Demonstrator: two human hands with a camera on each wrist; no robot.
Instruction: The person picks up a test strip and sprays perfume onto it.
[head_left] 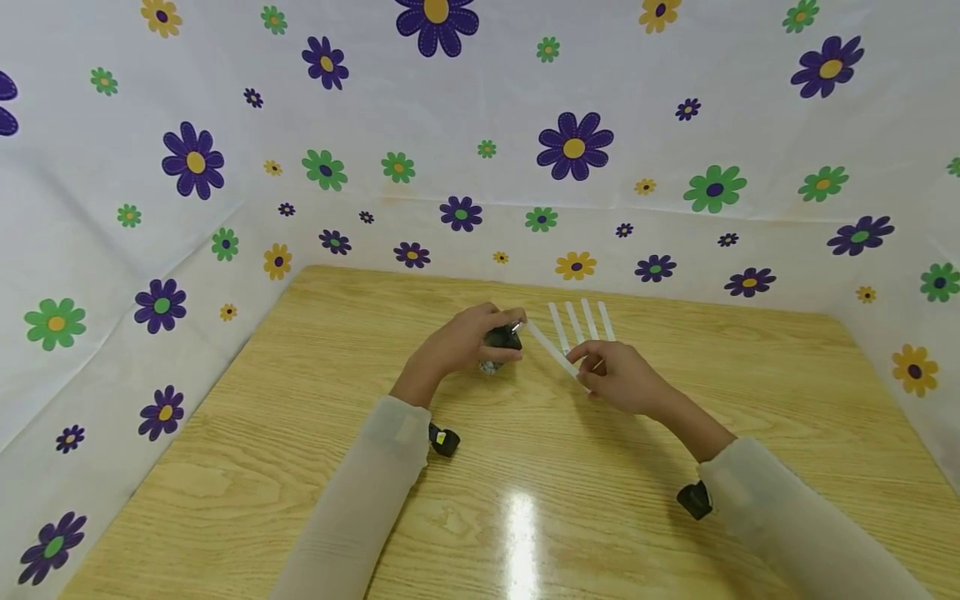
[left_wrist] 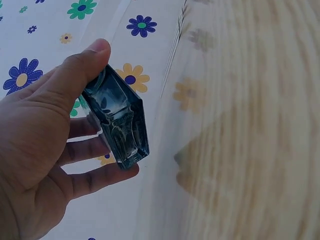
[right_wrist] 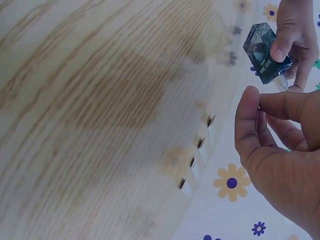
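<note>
My left hand [head_left: 467,335] grips a dark glass perfume bottle [left_wrist: 122,120], tilted above the table, with its silver spray nozzle [right_wrist: 281,82] uncovered. White lettering shows on the bottle's side in the right wrist view. My right hand [head_left: 624,379] pinches one end of a thin white paper strip [head_left: 550,348] between thumb and fingertips. That strip's far end reaches up to the nozzle in the head view; whether the two touch, I cannot tell. Just beyond the right hand, several more white strips [head_left: 590,320] lie side by side.
The wooden table [head_left: 300,467] meets a white flowered cloth [head_left: 420,117] at the back and sides. A black wrist camera [head_left: 445,441] sits by the left sleeve, and another camera [head_left: 694,500] by the right sleeve.
</note>
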